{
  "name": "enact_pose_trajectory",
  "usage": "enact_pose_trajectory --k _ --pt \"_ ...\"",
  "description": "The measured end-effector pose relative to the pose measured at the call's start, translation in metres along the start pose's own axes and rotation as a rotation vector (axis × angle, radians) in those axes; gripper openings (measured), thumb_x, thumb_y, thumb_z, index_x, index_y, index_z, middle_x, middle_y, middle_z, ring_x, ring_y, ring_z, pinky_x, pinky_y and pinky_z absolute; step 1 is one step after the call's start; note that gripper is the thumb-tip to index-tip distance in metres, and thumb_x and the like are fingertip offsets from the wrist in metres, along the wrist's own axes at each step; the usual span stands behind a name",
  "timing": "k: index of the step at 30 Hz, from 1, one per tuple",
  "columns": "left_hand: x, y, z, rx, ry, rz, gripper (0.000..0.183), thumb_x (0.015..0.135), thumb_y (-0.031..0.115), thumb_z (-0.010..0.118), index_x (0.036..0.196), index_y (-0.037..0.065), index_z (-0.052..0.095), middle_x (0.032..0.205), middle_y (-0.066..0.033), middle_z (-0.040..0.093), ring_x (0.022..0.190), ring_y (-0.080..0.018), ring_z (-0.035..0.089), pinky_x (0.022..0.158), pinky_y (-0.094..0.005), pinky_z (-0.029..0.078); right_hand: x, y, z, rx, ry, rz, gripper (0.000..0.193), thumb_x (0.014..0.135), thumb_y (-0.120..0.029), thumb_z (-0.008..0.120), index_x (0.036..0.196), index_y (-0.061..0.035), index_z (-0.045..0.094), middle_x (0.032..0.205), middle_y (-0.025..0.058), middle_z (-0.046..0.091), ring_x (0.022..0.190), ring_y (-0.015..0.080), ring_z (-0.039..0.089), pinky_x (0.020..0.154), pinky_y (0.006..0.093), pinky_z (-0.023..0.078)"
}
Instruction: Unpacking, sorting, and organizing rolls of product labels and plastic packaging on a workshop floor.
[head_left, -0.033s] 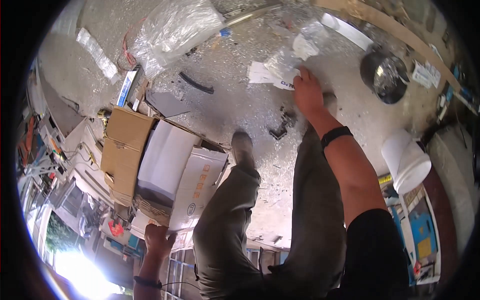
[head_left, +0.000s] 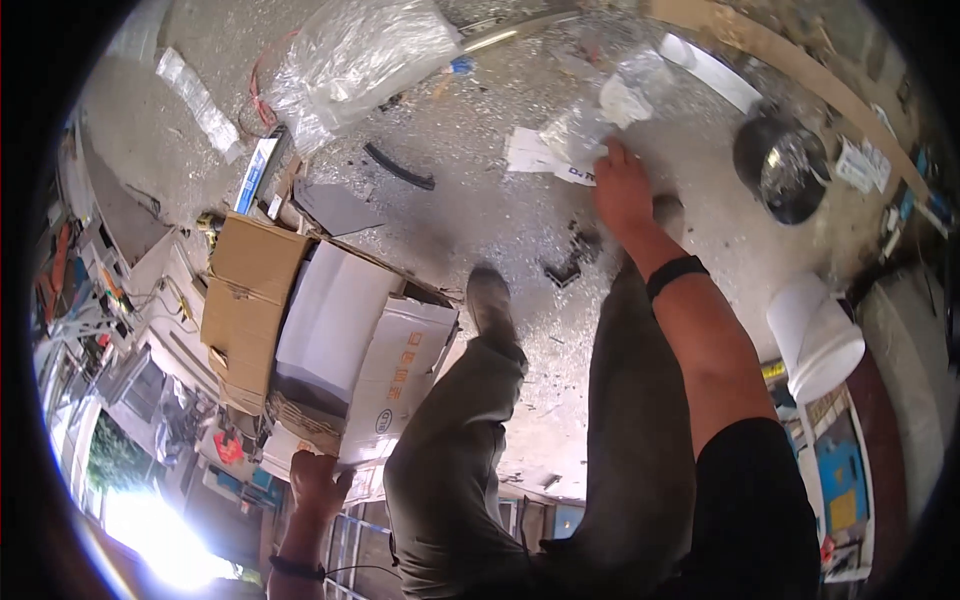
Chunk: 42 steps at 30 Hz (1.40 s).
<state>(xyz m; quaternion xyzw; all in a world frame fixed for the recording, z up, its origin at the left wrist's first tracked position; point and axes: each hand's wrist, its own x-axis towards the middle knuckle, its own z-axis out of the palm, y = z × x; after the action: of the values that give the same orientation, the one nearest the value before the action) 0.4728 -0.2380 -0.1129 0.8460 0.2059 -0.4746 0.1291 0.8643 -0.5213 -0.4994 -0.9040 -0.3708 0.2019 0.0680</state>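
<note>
My left hand (head_left: 318, 484) is closed on the near edge of an open cardboard box (head_left: 400, 365), which stands on the floor left of my legs. The box is white outside with orange print, and a large white sheet (head_left: 335, 310) lies in its opening. Out ahead, my right hand (head_left: 625, 195) reaches down to the floor with its fingers closed on a piece of plastic wrapping (head_left: 580, 135), clear and crumpled. A white printed piece (head_left: 535, 153) lies against the wrapping, and a crumpled white scrap (head_left: 624, 103) sits just beyond. My fingertips are partly hidden.
Beside the box stands a brown carton (head_left: 250, 295). A large clear plastic bag (head_left: 365, 60) lies at the far left. On the right are a black bucket (head_left: 750, 155) and a white bucket (head_left: 815, 340). Shiny shavings and a black curved strip (head_left: 398, 168) litter the floor.
The view has shifted slightly, so the floor things sit a little further right and lower. Both hands keep their holds.
</note>
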Motion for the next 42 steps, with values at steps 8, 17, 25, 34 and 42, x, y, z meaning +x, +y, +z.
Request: enact_pose_trajectory --k 8,17,25,34,42 --pt "0.021 0.030 -0.006 -0.104 0.089 -0.030 0.027 0.059 0.022 0.075 0.066 0.008 0.053 0.062 -0.0107 0.054 0.066 -0.0332 0.051 0.064 -0.0450 0.039 0.003 0.014 0.020 0.053 -0.269 0.208 0.033 0.080 -0.007 0.054 0.113 -0.0092 0.051 0.105 0.0159 0.058 0.094 0.0328 0.060 0.075 0.0435 0.051" --pt "0.016 0.052 -0.053 -0.044 0.058 -0.032 0.026 0.057 0.016 0.073 0.077 0.006 0.060 0.068 -0.0120 0.057 0.071 -0.0343 0.052 0.068 -0.0459 0.040 0.009 0.016 -0.094 0.358 -0.364 -0.144 0.021 0.072 -0.005 0.055 0.091 -0.0075 0.063 0.095 0.0143 0.062 0.091 0.0341 0.061 0.079 0.0431 0.050" --pt "0.054 0.065 -0.059 -0.003 0.157 0.016 0.026 0.054 0.014 0.072 0.070 0.006 0.052 0.068 -0.0137 0.051 0.070 -0.0364 0.047 0.065 -0.0477 0.037 0.078 0.196 -0.080 -0.147 0.120 0.361 0.024 0.080 -0.008 0.054 0.101 0.0002 0.061 0.125 0.0247 0.047 0.112 0.0395 0.051 0.091 0.0436 0.047" --pt "0.070 0.088 -0.089 0.050 0.227 0.067 0.029 0.055 0.015 0.075 0.069 0.006 0.051 0.072 -0.0148 0.050 0.077 -0.0367 0.048 0.068 -0.0477 0.038 0.043 0.156 -0.088 0.128 -0.037 0.492 0.031 0.074 -0.011 0.063 0.102 -0.0042 0.051 0.103 0.0171 0.054 0.089 0.0370 0.061 0.078 0.0456 0.051" --pt "0.048 0.114 -0.163 0.123 0.039 0.044 0.030 0.056 0.017 0.078 0.072 0.005 0.056 0.073 -0.0155 0.055 0.079 -0.0363 0.050 0.070 -0.0468 0.041 -0.049 0.153 -0.215 0.533 0.017 0.670 0.046 0.069 -0.013 0.065 0.113 -0.0073 0.053 0.103 0.0192 0.062 0.093 0.0365 0.061 0.081 0.0451 0.047"
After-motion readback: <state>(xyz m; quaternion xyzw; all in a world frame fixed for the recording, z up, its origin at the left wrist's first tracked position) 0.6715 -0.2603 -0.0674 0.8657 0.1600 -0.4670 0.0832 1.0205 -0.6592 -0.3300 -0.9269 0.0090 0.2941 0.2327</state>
